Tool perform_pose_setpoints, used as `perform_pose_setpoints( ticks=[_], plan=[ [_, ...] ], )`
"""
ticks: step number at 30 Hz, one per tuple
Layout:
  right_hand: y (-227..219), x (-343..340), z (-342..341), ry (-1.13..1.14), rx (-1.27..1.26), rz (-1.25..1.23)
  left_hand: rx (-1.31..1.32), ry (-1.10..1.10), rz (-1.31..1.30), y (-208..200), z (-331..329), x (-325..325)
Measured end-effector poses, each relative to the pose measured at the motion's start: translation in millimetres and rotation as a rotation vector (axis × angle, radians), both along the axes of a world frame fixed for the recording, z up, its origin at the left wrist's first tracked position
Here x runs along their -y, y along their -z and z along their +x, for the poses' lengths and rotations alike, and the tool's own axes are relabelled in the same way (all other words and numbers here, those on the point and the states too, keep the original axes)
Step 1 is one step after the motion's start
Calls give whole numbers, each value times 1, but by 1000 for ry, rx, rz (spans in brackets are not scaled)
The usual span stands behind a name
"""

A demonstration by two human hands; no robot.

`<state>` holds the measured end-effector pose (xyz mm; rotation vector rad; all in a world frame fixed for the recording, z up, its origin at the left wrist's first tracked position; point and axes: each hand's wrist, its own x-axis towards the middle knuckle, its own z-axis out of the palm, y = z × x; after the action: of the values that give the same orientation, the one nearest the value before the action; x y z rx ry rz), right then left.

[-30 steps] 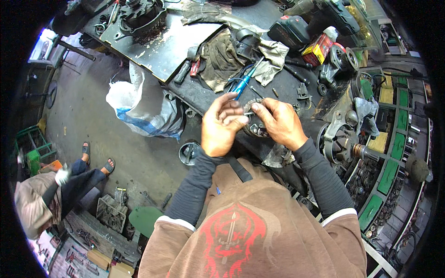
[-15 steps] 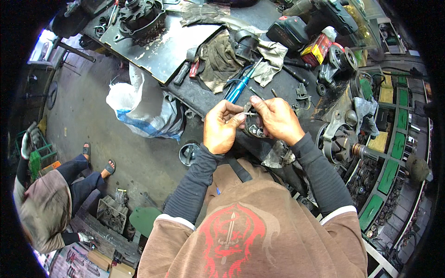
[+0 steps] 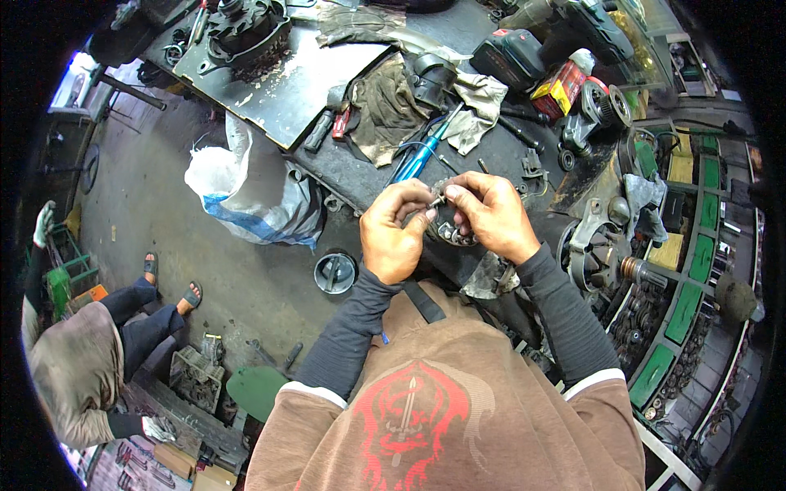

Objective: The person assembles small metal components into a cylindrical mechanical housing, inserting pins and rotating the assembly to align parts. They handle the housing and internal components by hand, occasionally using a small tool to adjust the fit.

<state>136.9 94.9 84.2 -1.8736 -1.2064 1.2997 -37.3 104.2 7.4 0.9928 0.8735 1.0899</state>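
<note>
Both my hands pinch a small metal part over the round rectifier-like piece at the bench edge

My left hand (image 3: pixel 395 236) is curled, thumb and forefinger closed on a small metal part (image 3: pixel 436 199) that I cannot make out clearly; my right hand (image 3: pixel 491 214) meets it from the other side, fingertips closed on the same part. Just under both hands sits a round metal piece with shiny studs (image 3: pixel 453 231), resting on the dark workbench (image 3: pixel 360 176). A blue-handled tool (image 3: pixel 417 159) lies just beyond my fingers, beside a greasy rag (image 3: pixel 385 110). A white plastic sack (image 3: pixel 250 192) hangs off the bench to my left, and a person in dark trousers (image 3: pixel 98 344) crouches on the floor well apart
</note>
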Motion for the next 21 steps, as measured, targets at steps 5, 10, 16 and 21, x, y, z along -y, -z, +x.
perform_pose_setpoints(
  ticks=[5, 10, 16, 21],
  plan=[
    [-1, 3, -3, 10, 8, 32, 301, 339, -592, 3, -26, -15],
    [-9, 1, -4, 0, 89, -21, 141, 338, -457, -3, -10, -14],
    [-20, -12, -9, -134, 393, -113, 68, 121, -192, -5, -4, -10],
    [-4, -1, -4, 62, -179, 88, 222, 67, -306, -1, -1, -5]
  ],
)
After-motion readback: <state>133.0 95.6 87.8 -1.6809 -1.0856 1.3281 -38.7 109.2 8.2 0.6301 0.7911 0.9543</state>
